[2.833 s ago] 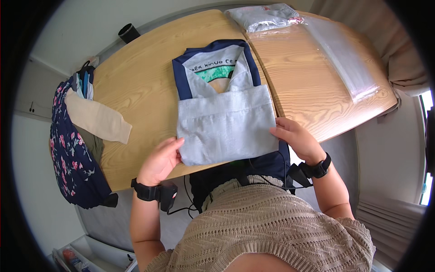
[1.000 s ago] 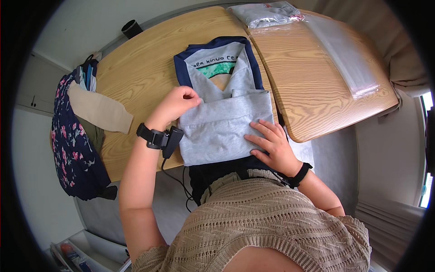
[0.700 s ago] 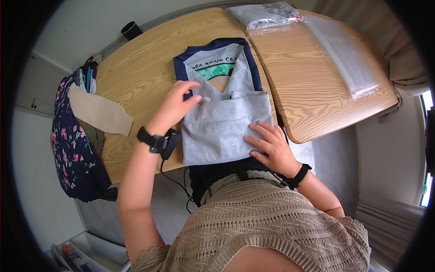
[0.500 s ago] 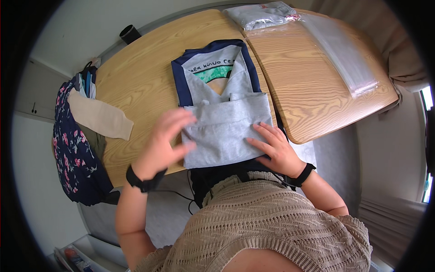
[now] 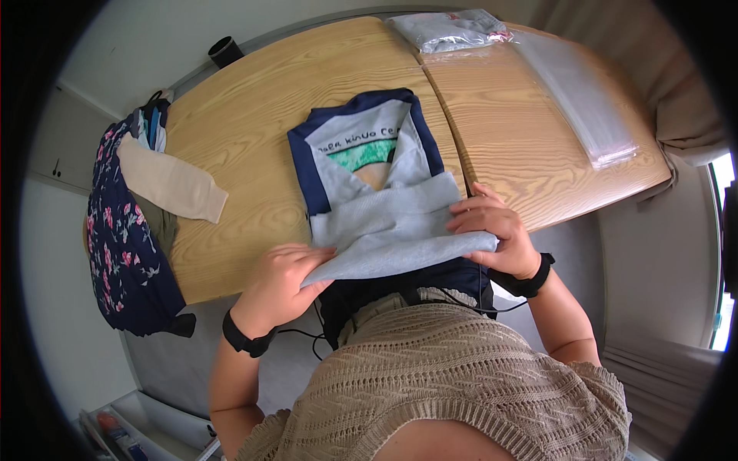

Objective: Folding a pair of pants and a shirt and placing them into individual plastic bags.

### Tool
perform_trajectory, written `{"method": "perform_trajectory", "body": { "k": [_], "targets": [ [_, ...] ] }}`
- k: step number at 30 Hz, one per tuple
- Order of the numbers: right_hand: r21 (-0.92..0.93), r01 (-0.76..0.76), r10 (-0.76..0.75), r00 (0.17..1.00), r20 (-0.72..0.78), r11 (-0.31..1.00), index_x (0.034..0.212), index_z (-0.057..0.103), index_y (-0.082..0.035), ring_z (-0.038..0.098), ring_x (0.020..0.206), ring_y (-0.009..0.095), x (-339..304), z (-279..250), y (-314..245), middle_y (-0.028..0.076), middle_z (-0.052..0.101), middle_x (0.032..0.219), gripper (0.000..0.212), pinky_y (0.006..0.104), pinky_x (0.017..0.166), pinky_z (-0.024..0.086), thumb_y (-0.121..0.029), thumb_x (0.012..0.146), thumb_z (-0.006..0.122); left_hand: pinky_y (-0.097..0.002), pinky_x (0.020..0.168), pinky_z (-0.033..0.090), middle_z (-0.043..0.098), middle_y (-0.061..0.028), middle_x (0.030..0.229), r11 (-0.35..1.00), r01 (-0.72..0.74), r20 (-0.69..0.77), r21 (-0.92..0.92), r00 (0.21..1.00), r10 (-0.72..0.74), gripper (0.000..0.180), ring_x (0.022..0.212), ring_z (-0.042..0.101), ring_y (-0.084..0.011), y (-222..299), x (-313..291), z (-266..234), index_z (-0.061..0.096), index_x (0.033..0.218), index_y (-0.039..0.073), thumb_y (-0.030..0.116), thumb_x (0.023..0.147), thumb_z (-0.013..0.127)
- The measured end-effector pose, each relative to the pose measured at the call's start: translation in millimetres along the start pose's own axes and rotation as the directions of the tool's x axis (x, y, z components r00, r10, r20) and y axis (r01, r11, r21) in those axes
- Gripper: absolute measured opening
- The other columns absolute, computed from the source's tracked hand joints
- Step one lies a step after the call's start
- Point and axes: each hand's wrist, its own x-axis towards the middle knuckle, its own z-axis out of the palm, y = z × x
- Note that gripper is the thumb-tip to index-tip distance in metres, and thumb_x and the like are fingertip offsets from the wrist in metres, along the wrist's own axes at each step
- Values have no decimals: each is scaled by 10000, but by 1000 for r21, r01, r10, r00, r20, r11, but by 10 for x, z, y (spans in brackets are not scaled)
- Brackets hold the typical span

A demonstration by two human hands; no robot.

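Observation:
A grey sweatshirt with navy sleeves and a green print (image 5: 396, 219) lies folded on the wooden table (image 5: 254, 131) in front of me. Its near edge is lifted a little and hangs slightly over the table's front edge. My left hand (image 5: 283, 283) grips the near left corner, thumb below and fingers on top. At the near right corner my right hand (image 5: 496, 230) pinches the cloth, with its fingers curled over the upper side. The far part, with the navy sleeves folded in and the print showing, rests flat.
A second wooden table (image 5: 507, 131) adjoins on the right, bearing a stack of clear plastic bags (image 5: 580, 104). Behind it lies a bagged grey garment (image 5: 450, 31). At the left hang a floral navy cloth (image 5: 123, 238) and a beige sleeve (image 5: 173, 180). A black cup (image 5: 224, 52) stands beyond.
Both hands have gone from hovering over or resting on the sweatshirt to gripping its near corners. The near edge has been raised and bent up from lying flat.

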Motion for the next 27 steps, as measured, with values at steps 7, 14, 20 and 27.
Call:
{"method": "perform_trajectory", "body": {
  "k": [7,14,20,27],
  "targets": [
    [-290,29,43,970,240,956,1313,511,-208,362,1337,256,237,71,-66,37,439,1412,503,502,1106,218,-116,821,567,-395,816,487,663,-175,1008,987,-25,9,-159,1000,27,307,921,626,-341,-39,-122,9,662,979,-29,191,765,673],
    [55,-22,4,952,306,998,1203,583,-126,550,1152,257,397,-11,277,81,603,1212,396,496,1029,344,-231,825,638,-407,1046,346,482,-159,1345,914,-131,-65,-385,991,114,801,1294,404,-335,-166,-119,-63,552,1224,-24,459,636,803],
    [307,-262,157,932,327,915,1165,585,-58,620,920,232,473,-33,426,103,660,1043,305,323,826,477,-121,869,625,-308,1002,386,515,-111,1310,744,198,-26,-638,960,-279,832,1160,502,-185,-359,-96,245,308,1424,46,168,746,774],
    [207,-695,596,705,385,688,1178,574,10,598,1018,218,989,-175,694,123,628,1112,604,321,873,473,-529,919,488,-308,855,478,615,-64,1108,518,378,99,-767,868,-486,462,1011,579,-173,-780,407,138,478,1259,-16,291,929,579]
  ]
}}
